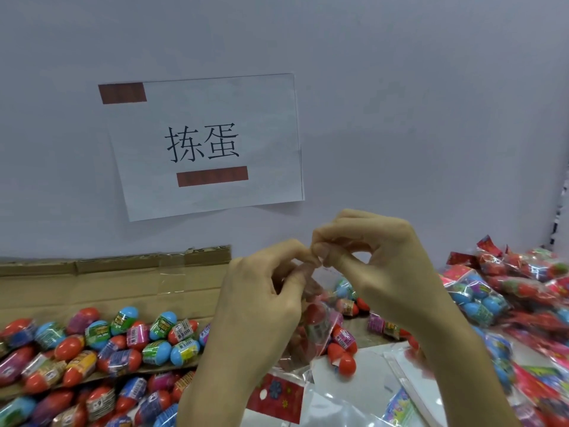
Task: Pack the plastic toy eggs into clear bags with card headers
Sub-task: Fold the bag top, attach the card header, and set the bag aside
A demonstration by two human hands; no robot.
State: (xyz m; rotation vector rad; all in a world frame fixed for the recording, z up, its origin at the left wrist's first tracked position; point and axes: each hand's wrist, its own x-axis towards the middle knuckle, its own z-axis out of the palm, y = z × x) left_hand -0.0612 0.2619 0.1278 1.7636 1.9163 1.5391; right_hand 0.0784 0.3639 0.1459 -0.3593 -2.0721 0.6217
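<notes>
Here, the left hand (pixel 261 306) and right hand (pixel 381 266) both pinch the mouth of a clear bag (pixel 295 349), raised so that the red egg (pixel 315 315) inside hangs low, probably for closing. Loose toy eggs (pixel 160 326) lie in the cardboard box (pixel 92 288) at left.

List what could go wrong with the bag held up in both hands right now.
1. The left hand and right hand only pinch the top edge of the clear bag, with eggs hanging inside; a slipping pinch would likely drop them.
2. Loose eggs lie right beneath it, so spilled ones would probably mix in and upset the count.
3. The right forearm hangs close over the packed bags and may brush them.
</notes>
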